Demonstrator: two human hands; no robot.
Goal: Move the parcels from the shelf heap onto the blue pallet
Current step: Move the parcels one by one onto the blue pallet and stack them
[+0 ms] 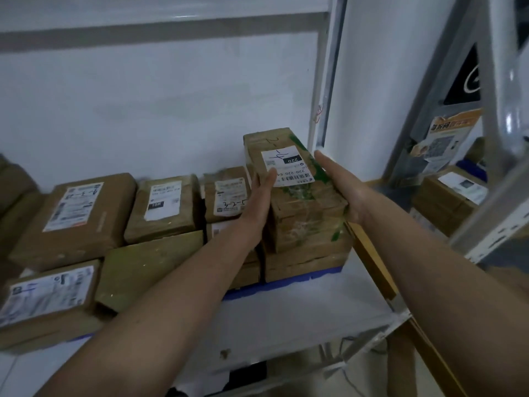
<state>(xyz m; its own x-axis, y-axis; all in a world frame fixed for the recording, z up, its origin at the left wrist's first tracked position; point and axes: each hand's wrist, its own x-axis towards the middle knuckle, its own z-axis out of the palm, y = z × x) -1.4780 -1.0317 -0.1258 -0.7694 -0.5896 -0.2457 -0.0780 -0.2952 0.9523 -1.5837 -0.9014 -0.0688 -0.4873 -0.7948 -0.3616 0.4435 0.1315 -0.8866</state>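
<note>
A long brown cardboard parcel (297,179) with a white "220" label and green tape lies tilted on top of a stack of parcels. My left hand (262,193) presses flat against its left side, fingers straight. Along its right side lies my right hand (340,181), fingers extended, palm against the cardboard. The parcel is clamped between both palms. Under the stack a blue pallet edge (286,283) shows. More labelled brown parcels (163,207) cover the surface to the left.
A white wall stands behind the parcels. A white shelf upright (326,81) rises just right of the held parcel. Grey metal rack beams (486,167) cross the right side, with more boxes (449,196) behind them. White floor (300,310) lies in front.
</note>
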